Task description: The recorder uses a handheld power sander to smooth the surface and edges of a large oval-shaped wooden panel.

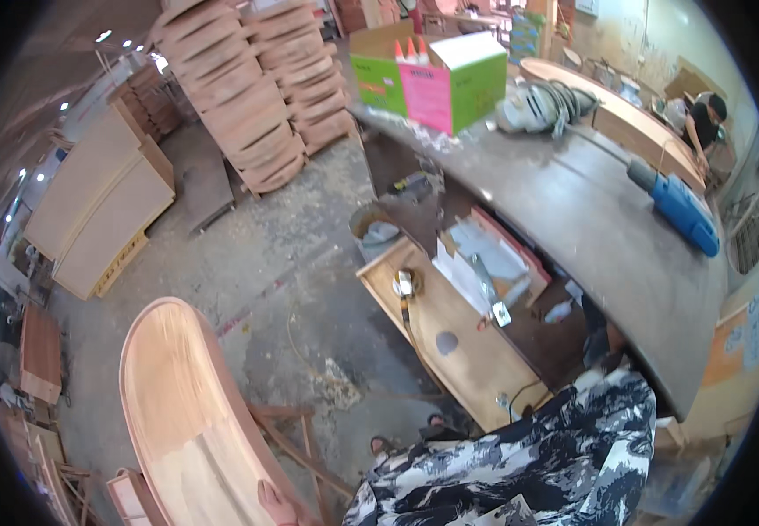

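In the head view, the rim of a long, round-ended, pale wooden trough (188,416) at lower left is touched by the left hand (276,506); whether its grip is clenched cannot be told, nor can the right hand's, which is not made out. Steadiness would probably be improved by support at both rims. Print is borne by the green-and-pink cardboard carton (476,95) on the smooth grey worktop (590,228), too small to be read surely.

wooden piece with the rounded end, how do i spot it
Start from the grey floor and go lower left. There a long, pale wooden piece reaches the picture's lower edge, the left hand on its right side. Its rounded, rimmed end differs from the straight-edged reddish block farther left.
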A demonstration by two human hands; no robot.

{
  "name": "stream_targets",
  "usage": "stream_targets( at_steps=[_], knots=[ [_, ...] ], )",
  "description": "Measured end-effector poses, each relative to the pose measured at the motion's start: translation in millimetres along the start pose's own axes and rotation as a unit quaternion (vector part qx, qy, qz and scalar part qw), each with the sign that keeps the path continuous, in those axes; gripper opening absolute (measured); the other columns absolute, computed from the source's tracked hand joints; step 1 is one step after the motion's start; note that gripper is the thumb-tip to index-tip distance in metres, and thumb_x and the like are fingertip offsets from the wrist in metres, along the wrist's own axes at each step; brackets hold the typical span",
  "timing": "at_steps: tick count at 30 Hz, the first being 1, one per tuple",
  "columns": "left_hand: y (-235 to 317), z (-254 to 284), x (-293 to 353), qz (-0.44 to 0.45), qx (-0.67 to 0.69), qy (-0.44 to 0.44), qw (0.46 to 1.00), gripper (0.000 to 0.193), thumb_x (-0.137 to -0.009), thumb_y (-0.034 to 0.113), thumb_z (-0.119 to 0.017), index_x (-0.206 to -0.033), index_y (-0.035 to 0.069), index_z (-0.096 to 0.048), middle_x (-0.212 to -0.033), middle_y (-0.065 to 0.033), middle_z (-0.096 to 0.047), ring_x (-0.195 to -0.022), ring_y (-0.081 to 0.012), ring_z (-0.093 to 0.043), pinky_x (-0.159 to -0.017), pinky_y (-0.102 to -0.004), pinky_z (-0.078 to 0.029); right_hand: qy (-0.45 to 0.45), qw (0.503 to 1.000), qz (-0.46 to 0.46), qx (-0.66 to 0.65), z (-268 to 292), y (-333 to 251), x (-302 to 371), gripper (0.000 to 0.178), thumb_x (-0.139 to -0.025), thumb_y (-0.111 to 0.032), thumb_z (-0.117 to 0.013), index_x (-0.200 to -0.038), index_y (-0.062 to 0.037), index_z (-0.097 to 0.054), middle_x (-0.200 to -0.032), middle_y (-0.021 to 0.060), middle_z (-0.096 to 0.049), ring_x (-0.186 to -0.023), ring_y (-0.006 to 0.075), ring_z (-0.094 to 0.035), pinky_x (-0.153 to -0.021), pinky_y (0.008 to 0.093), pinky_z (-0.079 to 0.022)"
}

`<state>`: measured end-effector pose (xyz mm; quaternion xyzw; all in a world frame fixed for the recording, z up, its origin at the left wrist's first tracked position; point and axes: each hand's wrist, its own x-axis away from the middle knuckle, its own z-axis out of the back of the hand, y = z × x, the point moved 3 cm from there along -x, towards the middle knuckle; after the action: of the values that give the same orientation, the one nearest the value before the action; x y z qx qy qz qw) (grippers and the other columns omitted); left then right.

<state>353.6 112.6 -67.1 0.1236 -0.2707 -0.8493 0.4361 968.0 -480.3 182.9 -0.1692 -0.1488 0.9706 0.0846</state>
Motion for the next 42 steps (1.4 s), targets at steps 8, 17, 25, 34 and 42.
stream_targets(
  at_steps=[8,17,25,34,42],
  knots=[
    [33,-3,6,0.043,-0.003,0.046,0.998,0.046,-0.099,0.023,-0.048,-0.133,-0.008,-0.051,-0.136,-0.0300,-0.051,-0.130,-0.0448,-0.044,-0.115,-0.0474,-0.031,0.005,1.000,-0.021,-0.001,4,11,21,0.028,-0.095,-0.018,-0.054,-0.114,0.0010,-0.061,-0.095,0.0209,-0.068,-0.088,0.0327,-0.066,-0.080,0.0399,-0.051],
    [35,-6,7,0.018,0.003,0.143,0.990,0.048,-0.102,0.031,-0.046,-0.131,-0.005,-0.054,-0.130,-0.0279,-0.057,-0.122,-0.0427,-0.052,-0.106,-0.0475,-0.040,0.016,0.999,-0.039,0.008,6,22,50,0.028,-0.095,-0.017,-0.054,-0.114,0.0018,-0.061,-0.096,0.0217,-0.068,-0.089,0.0334,-0.066,-0.080,0.0402,-0.051],
    [70,-10,-9,0.060,-0.025,0.053,0.996,0.047,-0.105,0.025,-0.038,-0.138,-0.007,-0.047,-0.144,-0.0262,-0.043,-0.133,-0.0399,-0.039,-0.113,-0.0477,-0.030,0.036,0.998,-0.048,0.024,12,35,30,0.028,-0.095,-0.017,-0.054,-0.115,0.0025,-0.060,-0.097,0.0224,-0.068,-0.089,0.0340,-0.066,-0.081,0.0404,-0.051],
    [41,-15,-9,0.017,-0.060,0.028,0.998,0.049,-0.105,0.028,-0.038,-0.143,-0.004,-0.043,-0.147,-0.0241,-0.041,-0.135,-0.0387,-0.038,-0.114,-0.0472,-0.029,0.028,0.997,-0.071,0.028,7,50,45,0.028,-0.096,-0.016,-0.054,-0.115,0.0033,-0.060,-0.098,0.0232,-0.067,-0.090,0.0347,-0.066,-0.081,0.0407,-0.051],
    [42,-6,-11,0.023,-0.086,0.013,0.996,0.050,-0.104,0.029,-0.039,-0.142,-0.003,-0.045,-0.147,-0.0242,-0.042,-0.134,-0.0403,-0.038,-0.112,-0.0486,-0.029,0.025,0.997,-0.073,0.022,-1,49,51,0.028,-0.096,-0.016,-0.054,-0.115,0.0040,-0.060,-0.099,0.0239,-0.067,-0.091,0.0353,-0.065,-0.082,0.0409,-0.051]
  ],
)
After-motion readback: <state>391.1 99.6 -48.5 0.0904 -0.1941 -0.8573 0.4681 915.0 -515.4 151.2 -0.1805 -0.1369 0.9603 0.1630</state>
